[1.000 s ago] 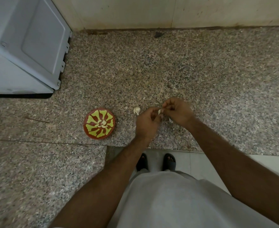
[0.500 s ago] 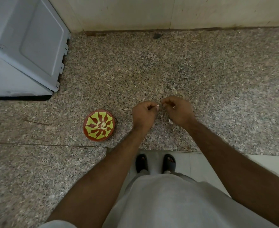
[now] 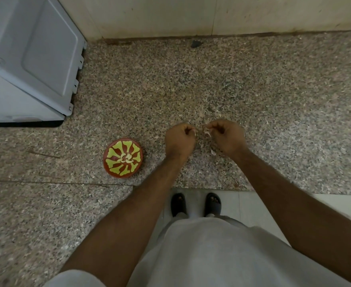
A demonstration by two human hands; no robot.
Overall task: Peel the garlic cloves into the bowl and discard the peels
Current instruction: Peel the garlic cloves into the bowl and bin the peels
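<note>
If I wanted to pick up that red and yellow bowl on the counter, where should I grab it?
Probably by the rim of the bowl, coming from above on its left side. It sits upright and open on the counter, peeled cloves lie in the middle, and the left hand works close on its right.

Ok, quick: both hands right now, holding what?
Left hand: pinching a small pale garlic piece.
Right hand: pinching a bit of garlic peel.

A speckled granite counter [image 3: 253, 83] meets a pale, stained wall [image 3: 212, 15] at the back. A grey appliance [image 3: 29, 59] stands at its left end, and light floor tiles [image 3: 257, 208] lie below.
</note>
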